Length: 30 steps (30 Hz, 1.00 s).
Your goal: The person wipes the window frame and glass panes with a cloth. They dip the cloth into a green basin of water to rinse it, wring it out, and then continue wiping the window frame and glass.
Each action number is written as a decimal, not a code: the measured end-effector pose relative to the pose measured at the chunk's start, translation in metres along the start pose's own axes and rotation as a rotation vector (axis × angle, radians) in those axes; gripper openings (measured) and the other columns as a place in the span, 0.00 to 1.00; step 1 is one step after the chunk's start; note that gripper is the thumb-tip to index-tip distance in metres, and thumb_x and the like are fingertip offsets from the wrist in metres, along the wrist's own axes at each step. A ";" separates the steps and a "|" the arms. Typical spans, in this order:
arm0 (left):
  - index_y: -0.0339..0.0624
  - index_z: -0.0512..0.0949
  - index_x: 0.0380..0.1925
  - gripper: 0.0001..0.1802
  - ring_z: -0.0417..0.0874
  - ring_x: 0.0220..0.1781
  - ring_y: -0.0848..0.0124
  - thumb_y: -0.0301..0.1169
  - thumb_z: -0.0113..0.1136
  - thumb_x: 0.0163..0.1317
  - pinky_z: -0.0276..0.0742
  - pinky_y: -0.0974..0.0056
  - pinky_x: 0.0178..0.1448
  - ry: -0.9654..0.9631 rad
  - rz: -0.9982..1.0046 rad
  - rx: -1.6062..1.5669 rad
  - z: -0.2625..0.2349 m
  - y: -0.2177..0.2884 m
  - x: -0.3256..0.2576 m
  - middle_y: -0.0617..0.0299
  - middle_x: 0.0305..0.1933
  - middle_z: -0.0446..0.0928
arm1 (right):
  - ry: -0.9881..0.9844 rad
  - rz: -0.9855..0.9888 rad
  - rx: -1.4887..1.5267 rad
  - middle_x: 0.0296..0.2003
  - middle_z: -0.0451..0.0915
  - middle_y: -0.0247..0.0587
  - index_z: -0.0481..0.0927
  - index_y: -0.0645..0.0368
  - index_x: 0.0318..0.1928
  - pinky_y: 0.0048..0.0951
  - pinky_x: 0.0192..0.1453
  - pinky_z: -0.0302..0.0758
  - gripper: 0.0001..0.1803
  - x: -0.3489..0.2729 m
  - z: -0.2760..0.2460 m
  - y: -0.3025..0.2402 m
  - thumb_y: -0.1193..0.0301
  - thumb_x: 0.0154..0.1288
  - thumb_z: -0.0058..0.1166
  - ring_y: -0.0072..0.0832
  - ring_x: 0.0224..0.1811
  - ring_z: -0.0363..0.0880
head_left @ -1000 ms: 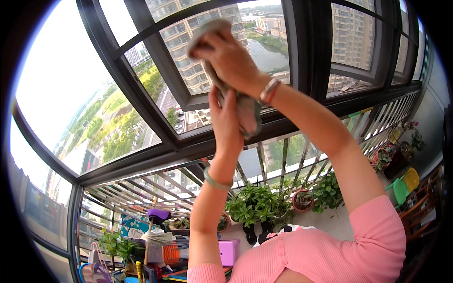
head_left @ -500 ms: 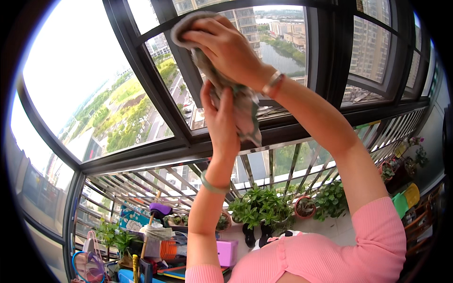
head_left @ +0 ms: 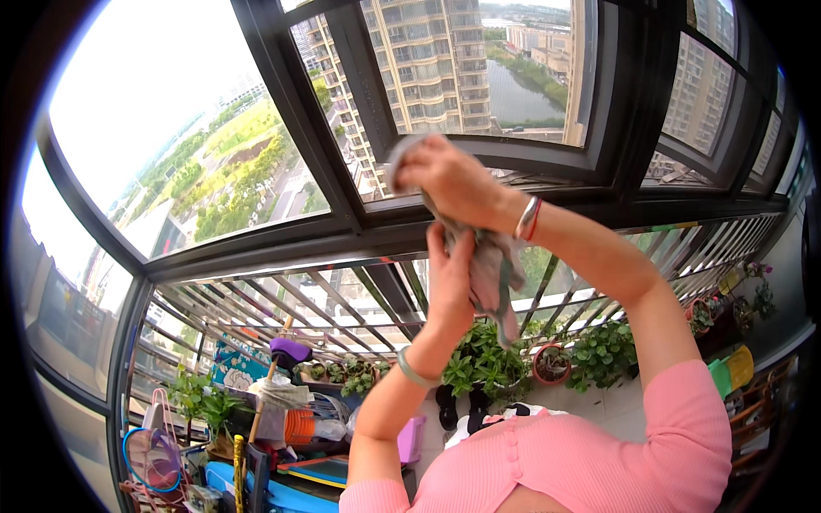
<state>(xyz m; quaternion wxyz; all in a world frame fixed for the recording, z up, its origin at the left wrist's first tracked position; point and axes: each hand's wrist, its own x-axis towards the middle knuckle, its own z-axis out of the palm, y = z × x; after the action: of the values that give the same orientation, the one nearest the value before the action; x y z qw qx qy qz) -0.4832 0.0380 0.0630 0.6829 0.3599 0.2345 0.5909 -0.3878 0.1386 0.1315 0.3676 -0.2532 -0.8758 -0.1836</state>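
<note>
A pinkish-grey cloth [head_left: 489,278] with darker green-grey patches hangs between my hands, in front of the lower part of the dark window frame [head_left: 513,150]. My right hand [head_left: 457,179], slightly blurred, grips its bunched upper end near the bottom left corner of the tilted-out window sash. Below it, my left hand [head_left: 451,278] closes on the middle of the cloth, thumb and fingers pointing up. The loose end drops to the right of my left wrist. Part of the cloth is hidden behind my right hand.
Metal railing bars [head_left: 342,295] run under the window sill. Leafy potted plants [head_left: 483,359] line the floor beneath, with a terracotta pot [head_left: 552,363] among them. At lower left are orange stacked pots [head_left: 299,426], a purple-topped item [head_left: 291,349] and a blue board [head_left: 274,492].
Both hands and the cloth have come down and to the right, away from the upper pane to the lower frame. The view has shifted slightly, showing more of the tall building.
</note>
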 end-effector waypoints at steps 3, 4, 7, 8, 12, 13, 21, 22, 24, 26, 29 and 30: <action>0.40 0.62 0.65 0.24 0.80 0.55 0.68 0.30 0.55 0.74 0.80 0.62 0.58 -0.090 0.341 0.058 0.013 0.049 0.032 0.54 0.59 0.74 | 0.450 -0.072 -0.139 0.50 0.82 0.37 0.86 0.52 0.45 0.39 0.65 0.75 0.14 0.072 -0.033 0.005 0.80 0.60 0.57 0.39 0.60 0.73; 0.39 0.61 0.66 0.25 0.81 0.54 0.68 0.30 0.55 0.73 0.80 0.63 0.57 -0.113 0.461 0.066 0.015 0.064 0.044 0.54 0.59 0.74 | 0.572 -0.142 -0.145 0.48 0.80 0.36 0.86 0.49 0.46 0.39 0.63 0.75 0.14 0.098 -0.038 0.010 0.77 0.62 0.55 0.37 0.58 0.73; 0.38 0.58 0.69 0.29 0.78 0.56 0.69 0.30 0.56 0.73 0.77 0.65 0.59 -0.110 0.575 0.014 0.019 0.087 0.074 0.53 0.61 0.73 | 0.538 -0.051 -0.358 0.54 0.75 0.33 0.81 0.46 0.54 0.43 0.60 0.73 0.21 0.129 -0.035 0.017 0.70 0.58 0.59 0.39 0.58 0.70; 0.39 0.58 0.69 0.29 0.78 0.57 0.69 0.31 0.55 0.73 0.77 0.64 0.59 -0.036 0.542 0.022 0.015 0.082 0.070 0.53 0.61 0.73 | 0.488 -0.002 -0.416 0.55 0.74 0.33 0.81 0.45 0.55 0.44 0.60 0.73 0.22 0.127 -0.027 0.013 0.69 0.57 0.60 0.40 0.59 0.69; 0.43 0.57 0.70 0.29 0.76 0.61 0.66 0.35 0.55 0.74 0.76 0.62 0.63 0.124 0.368 -0.002 -0.010 0.026 0.045 0.54 0.62 0.72 | 0.168 -0.055 -0.236 0.56 0.73 0.35 0.84 0.47 0.48 0.40 0.56 0.79 0.18 0.069 0.032 0.002 0.75 0.57 0.56 0.42 0.60 0.69; 0.44 0.58 0.69 0.28 0.76 0.61 0.67 0.36 0.55 0.75 0.75 0.62 0.63 0.177 0.290 -0.016 -0.020 0.008 0.030 0.55 0.62 0.71 | 0.036 -0.067 -0.181 0.55 0.73 0.35 0.85 0.47 0.46 0.39 0.55 0.80 0.16 0.046 0.047 -0.008 0.76 0.57 0.55 0.42 0.60 0.70; 0.44 0.59 0.68 0.24 0.76 0.62 0.67 0.28 0.51 0.76 0.79 0.62 0.61 -0.057 0.118 0.063 0.000 -0.023 -0.003 0.55 0.64 0.70 | 0.072 -0.007 -0.221 0.48 0.82 0.31 0.86 0.51 0.43 0.36 0.62 0.75 0.13 -0.022 -0.020 -0.005 0.76 0.58 0.57 0.38 0.60 0.72; 0.44 0.58 0.70 0.26 0.77 0.62 0.67 0.28 0.51 0.75 0.79 0.62 0.61 -0.114 0.169 0.103 0.014 -0.007 0.007 0.55 0.64 0.70 | 0.212 -0.055 -0.306 0.50 0.82 0.33 0.86 0.51 0.45 0.36 0.63 0.74 0.15 -0.006 -0.046 0.004 0.77 0.58 0.57 0.40 0.60 0.72; 0.38 0.61 0.69 0.26 0.74 0.61 0.72 0.28 0.52 0.75 0.74 0.66 0.63 -0.240 0.297 0.072 0.039 0.016 0.035 0.56 0.65 0.69 | 0.416 0.026 -0.411 0.51 0.79 0.33 0.86 0.48 0.47 0.41 0.64 0.74 0.17 0.018 -0.086 0.015 0.77 0.58 0.55 0.41 0.60 0.70; 0.38 0.62 0.70 0.26 0.75 0.60 0.72 0.27 0.52 0.74 0.75 0.66 0.62 -0.302 0.346 0.080 0.071 0.027 0.054 0.55 0.66 0.69 | 0.533 -0.001 -0.492 0.53 0.77 0.34 0.85 0.48 0.48 0.42 0.66 0.74 0.17 0.025 -0.115 0.046 0.75 0.60 0.54 0.43 0.61 0.69; 0.37 0.62 0.68 0.25 0.73 0.62 0.70 0.29 0.54 0.74 0.72 0.65 0.64 -0.337 0.292 0.028 0.096 -0.001 0.059 0.55 0.65 0.70 | 0.422 0.126 -0.495 0.54 0.77 0.40 0.85 0.51 0.48 0.42 0.65 0.74 0.15 -0.003 -0.119 0.052 0.76 0.62 0.52 0.46 0.61 0.70; 0.36 0.63 0.67 0.25 0.73 0.63 0.70 0.30 0.54 0.73 0.71 0.65 0.65 -0.285 0.274 0.105 0.094 -0.021 0.059 0.55 0.65 0.70 | 0.387 0.154 -0.503 0.54 0.76 0.35 0.86 0.47 0.47 0.41 0.65 0.75 0.16 -0.022 -0.110 0.064 0.76 0.61 0.53 0.45 0.62 0.68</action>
<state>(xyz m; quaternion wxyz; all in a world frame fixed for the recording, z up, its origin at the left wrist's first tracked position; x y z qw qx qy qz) -0.3887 0.0742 0.1123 0.6028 0.5033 0.1149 0.6083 -0.2775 0.1277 0.1970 0.4661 -0.3619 -0.6950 -0.4108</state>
